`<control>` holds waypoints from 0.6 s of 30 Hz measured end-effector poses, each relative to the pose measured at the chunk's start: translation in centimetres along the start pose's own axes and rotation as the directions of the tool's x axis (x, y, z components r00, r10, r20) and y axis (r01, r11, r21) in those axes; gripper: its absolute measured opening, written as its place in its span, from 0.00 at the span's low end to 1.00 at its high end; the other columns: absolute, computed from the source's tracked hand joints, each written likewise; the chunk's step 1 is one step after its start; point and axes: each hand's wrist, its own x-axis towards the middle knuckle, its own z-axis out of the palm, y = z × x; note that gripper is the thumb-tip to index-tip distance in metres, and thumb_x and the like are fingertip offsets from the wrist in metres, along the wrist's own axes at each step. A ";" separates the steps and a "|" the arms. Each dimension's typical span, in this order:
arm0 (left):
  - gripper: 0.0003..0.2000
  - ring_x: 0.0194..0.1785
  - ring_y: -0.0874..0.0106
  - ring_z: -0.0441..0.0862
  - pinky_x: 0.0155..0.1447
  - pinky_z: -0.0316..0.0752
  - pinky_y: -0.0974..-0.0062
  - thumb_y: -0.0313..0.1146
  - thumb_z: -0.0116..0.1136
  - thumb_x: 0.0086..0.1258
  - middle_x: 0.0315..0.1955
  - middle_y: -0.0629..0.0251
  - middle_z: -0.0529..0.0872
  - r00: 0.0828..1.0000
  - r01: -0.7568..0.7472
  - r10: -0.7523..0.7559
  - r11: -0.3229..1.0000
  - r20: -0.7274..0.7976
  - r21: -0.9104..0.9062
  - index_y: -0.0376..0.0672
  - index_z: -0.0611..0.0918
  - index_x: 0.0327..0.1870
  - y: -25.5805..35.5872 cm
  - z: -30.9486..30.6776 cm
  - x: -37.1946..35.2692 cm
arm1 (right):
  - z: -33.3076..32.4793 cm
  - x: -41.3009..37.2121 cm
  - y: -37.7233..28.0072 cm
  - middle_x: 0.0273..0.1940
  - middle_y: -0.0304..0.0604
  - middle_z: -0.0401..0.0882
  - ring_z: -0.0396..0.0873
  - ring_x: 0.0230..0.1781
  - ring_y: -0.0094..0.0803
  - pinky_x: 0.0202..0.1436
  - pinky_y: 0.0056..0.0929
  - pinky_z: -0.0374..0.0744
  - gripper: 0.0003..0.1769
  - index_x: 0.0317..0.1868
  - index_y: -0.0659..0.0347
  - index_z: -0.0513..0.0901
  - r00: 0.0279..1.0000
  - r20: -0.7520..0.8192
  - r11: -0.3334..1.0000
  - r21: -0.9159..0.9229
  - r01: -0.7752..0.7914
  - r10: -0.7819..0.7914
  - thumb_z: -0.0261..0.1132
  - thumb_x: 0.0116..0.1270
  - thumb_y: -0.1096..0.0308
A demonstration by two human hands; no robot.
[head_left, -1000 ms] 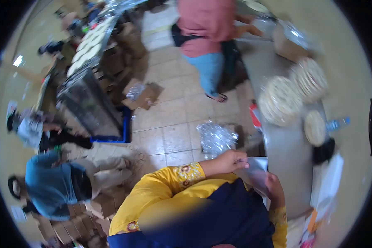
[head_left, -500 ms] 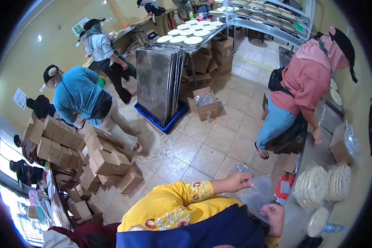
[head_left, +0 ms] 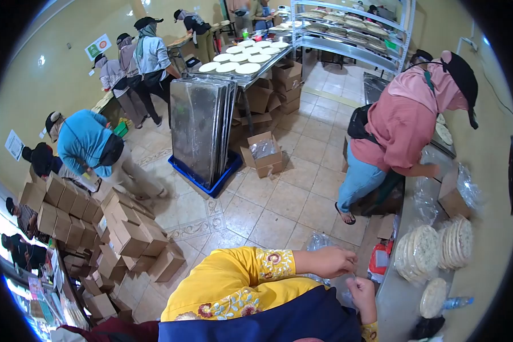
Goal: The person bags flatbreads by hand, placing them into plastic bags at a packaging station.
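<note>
Low in front of me, my left hand (head_left: 333,261) and my right hand (head_left: 363,294) are close together, fingers pinched on clear plastic film (head_left: 344,284). Both hands are closed; the film is thin and hard to make out. More crumpled clear plastic (head_left: 320,244) lies behind my left wrist. Right of my hands, a metal table (head_left: 389,296) bears a plastic-wrapped stack of flat round breads (head_left: 417,254), a second stack (head_left: 455,244) and a single round bread or small pile (head_left: 433,297).
A water bottle (head_left: 458,302) lies at the right. A red package (head_left: 380,259) sits beside the table. A person in pink (head_left: 404,128) leans over its far end. Metal trays (head_left: 199,131) stand in a blue bin (head_left: 214,191). Cardboard boxes (head_left: 130,236) are piled at the left.
My hands have come closer together, and the plastic sheet between them is no longer spread out. The view has shifted slightly. The person in pink has drawn an arm in over the table.
</note>
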 end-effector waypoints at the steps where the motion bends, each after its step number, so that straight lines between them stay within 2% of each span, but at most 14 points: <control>1: 0.07 0.46 0.60 0.79 0.48 0.73 0.62 0.32 0.58 0.59 0.46 0.58 0.80 1.000 0.004 -0.006 0.998 0.027 0.068 0.44 0.83 0.36 -0.4 0.3 0.0 | 0.2 -0.7 -1.1 0.15 0.34 0.70 0.67 0.17 0.18 0.20 0.21 0.66 0.21 0.18 0.63 0.74 0.999 -0.023 0.998 0.054 -0.024 0.026 0.64 0.64 0.59; 2: 0.07 0.44 0.61 0.79 0.47 0.73 0.61 0.32 0.58 0.59 0.44 0.59 0.81 0.998 0.007 -0.014 0.991 0.055 0.134 0.45 0.83 0.37 -0.6 0.3 0.4 | 0.1 -1.2 -1.7 0.15 0.34 0.70 0.67 0.16 0.19 0.20 0.22 0.65 0.23 0.17 0.63 0.73 0.998 -0.043 0.993 0.110 -0.048 0.053 0.62 0.67 0.57; 5: 0.09 0.43 0.61 0.80 0.45 0.75 0.62 0.31 0.57 0.57 0.38 0.62 0.83 0.990 -0.029 0.001 0.981 0.143 0.191 0.45 0.84 0.37 -0.4 0.0 1.4 | -0.5 -2.4 -0.7 0.13 0.33 0.68 0.67 0.14 0.18 0.19 0.22 0.64 0.28 0.18 0.63 0.75 0.992 -0.021 0.989 0.074 -0.126 0.128 0.54 0.71 0.51; 8: 0.11 0.42 0.61 0.81 0.44 0.75 0.63 0.29 0.56 0.56 0.36 0.65 0.84 0.978 -0.102 0.051 0.962 0.200 0.252 0.46 0.84 0.39 -0.6 0.1 2.2 | -0.7 -3.3 -0.2 0.13 0.35 0.68 0.66 0.14 0.19 0.19 0.24 0.64 0.25 0.17 0.64 0.73 0.992 -0.116 0.998 0.029 -0.055 0.058 0.57 0.70 0.57; 11: 0.13 0.44 0.60 0.81 0.46 0.75 0.64 0.25 0.53 0.55 0.40 0.63 0.84 0.974 -0.066 0.018 0.976 0.227 0.206 0.45 0.83 0.41 -1.0 0.8 2.4 | -1.6 -4.1 -0.7 0.13 0.34 0.68 0.66 0.14 0.19 0.18 0.23 0.64 0.24 0.18 0.64 0.75 0.983 -0.177 0.998 0.004 -0.055 0.055 0.56 0.70 0.57; 14: 0.15 0.48 0.57 0.80 0.48 0.76 0.64 0.22 0.52 0.53 0.43 0.61 0.84 0.977 -0.163 0.152 0.985 0.147 0.063 0.42 0.83 0.42 -1.2 1.9 2.6 | -2.3 -4.5 -1.0 0.12 0.38 0.66 0.66 0.13 0.19 0.18 0.25 0.64 0.20 0.17 0.65 0.72 0.967 -0.253 0.997 -0.075 0.015 -0.034 0.61 0.65 0.64; 17: 0.16 0.47 0.55 0.80 0.49 0.76 0.64 0.22 0.52 0.51 0.44 0.55 0.83 0.968 -0.176 0.200 0.971 0.150 -0.161 0.42 0.84 0.42 -0.4 2.3 3.1 | -2.6 -5.2 0.9 0.13 0.42 0.68 0.67 0.13 0.24 0.19 0.28 0.66 0.16 0.17 0.64 0.73 0.967 -0.254 0.996 -0.086 -0.017 -0.005 0.67 0.58 0.66; 18: 0.16 0.47 0.54 0.80 0.49 0.76 0.64 0.22 0.52 0.51 0.43 0.54 0.83 0.971 -0.159 0.180 0.977 0.156 -0.143 0.41 0.84 0.42 -0.6 2.4 3.2 | -2.9 -5.3 0.9 0.13 0.42 0.69 0.68 0.14 0.24 0.19 0.28 0.66 0.15 0.18 0.64 0.73 0.973 -0.230 0.987 -0.157 -0.025 -0.012 0.68 0.56 0.68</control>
